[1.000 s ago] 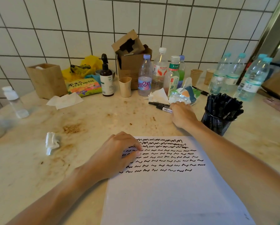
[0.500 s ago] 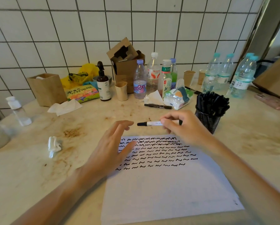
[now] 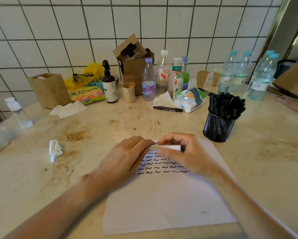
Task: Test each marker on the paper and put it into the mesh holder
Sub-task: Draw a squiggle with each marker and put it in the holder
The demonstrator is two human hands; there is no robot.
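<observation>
A white marker (image 3: pixel 167 147) lies level between both hands above the top of the paper (image 3: pixel 165 200). My right hand (image 3: pixel 181 152) grips its barrel, and my left hand (image 3: pixel 127 159) holds the cap end, which its fingers hide. The paper carries rows of black squiggles. The black mesh holder (image 3: pixel 218 127) stands to the right, packed with several black markers. One more black marker (image 3: pixel 168 109) lies on the counter beyond the paper, beside a tissue pack.
Bottles, paper cups and a cardboard box (image 3: pixel 134 66) crowd the back by the tiled wall. A crumpled tissue (image 3: pixel 55 150) lies left of the paper. A wooden box (image 3: pixel 49 90) and a small clear bottle (image 3: pixel 17 112) stand far left. A pink phone (image 3: pixel 291 103) lies far right.
My right hand picked a marker off the counter and brought it over the paper. My left hand rose from the paper and took hold of the marker's cap end.
</observation>
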